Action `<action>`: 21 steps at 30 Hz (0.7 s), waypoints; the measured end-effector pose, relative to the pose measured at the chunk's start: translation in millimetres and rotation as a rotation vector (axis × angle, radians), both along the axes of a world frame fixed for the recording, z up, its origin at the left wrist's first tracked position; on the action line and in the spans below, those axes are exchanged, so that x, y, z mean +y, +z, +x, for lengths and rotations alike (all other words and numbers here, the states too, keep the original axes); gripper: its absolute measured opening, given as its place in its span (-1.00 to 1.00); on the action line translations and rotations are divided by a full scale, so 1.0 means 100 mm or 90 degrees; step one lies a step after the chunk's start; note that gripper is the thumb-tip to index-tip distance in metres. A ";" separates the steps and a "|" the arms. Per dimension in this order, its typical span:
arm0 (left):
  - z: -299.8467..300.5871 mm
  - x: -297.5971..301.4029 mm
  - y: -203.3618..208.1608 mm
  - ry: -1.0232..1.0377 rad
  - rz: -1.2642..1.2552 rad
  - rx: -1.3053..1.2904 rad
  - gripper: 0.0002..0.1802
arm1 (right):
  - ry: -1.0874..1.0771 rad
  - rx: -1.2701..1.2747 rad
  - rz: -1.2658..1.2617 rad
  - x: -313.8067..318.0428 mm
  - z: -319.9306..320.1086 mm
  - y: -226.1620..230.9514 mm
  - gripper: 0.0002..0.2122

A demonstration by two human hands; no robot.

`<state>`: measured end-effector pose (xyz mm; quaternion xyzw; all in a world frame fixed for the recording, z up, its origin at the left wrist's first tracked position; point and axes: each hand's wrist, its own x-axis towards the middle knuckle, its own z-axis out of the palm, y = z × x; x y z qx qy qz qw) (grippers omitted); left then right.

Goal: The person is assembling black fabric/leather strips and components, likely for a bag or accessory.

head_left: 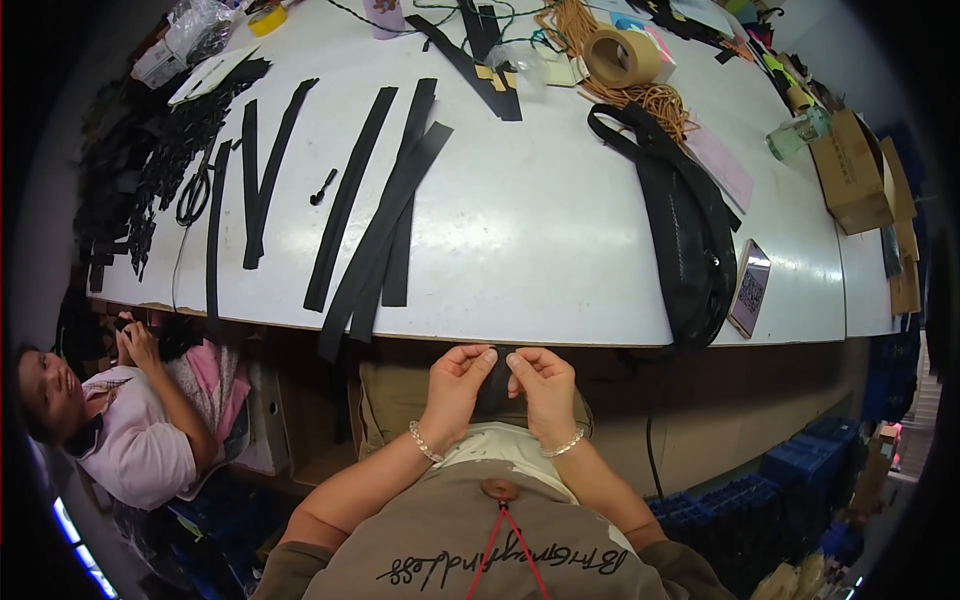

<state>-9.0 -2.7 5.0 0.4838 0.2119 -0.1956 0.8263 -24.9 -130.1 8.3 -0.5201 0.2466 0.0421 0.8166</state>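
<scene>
Just off the table's front edge, my two hands hold a dark fabric strip [492, 388] between them, its lower part hanging toward my lap. My left hand [458, 392] pinches one side with thumb and forefinger. On the other side, my right hand [543, 390] pinches it the same way, close beside the left. Several long black strips [350, 200] lie on the white table [520, 230] ahead to the left, a few crossing each other. A small black piece [323, 187] lies among them. To the right rests a black bag [685, 230] with a zipper and a strap loop.
Scissors [194, 195] lie by a heap of black scraps [170, 150] at the left. A phone [750, 288] sits beside the bag. Tape [612, 58], tan cord and a bottle [798, 133] are farther back. A co-worker [140, 420] sits at left; a cardboard box [852, 172] stands right.
</scene>
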 end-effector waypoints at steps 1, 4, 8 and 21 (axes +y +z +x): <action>0.01 -0.01 -0.01 -0.001 0.001 0.001 -0.88 | -0.001 0.001 0.001 0.02 0.00 -0.01 -0.94; 0.01 -0.04 -0.06 0.023 -0.031 0.024 -0.90 | -0.048 0.029 0.050 0.09 0.00 -0.04 -0.95; 0.02 -0.04 -0.11 0.029 -0.080 0.043 -0.93 | -0.086 0.051 0.057 0.15 0.00 -0.07 -0.96; 0.10 0.05 -0.05 -0.054 -0.104 0.060 -0.91 | -0.154 0.085 0.102 0.22 0.04 -0.03 -0.96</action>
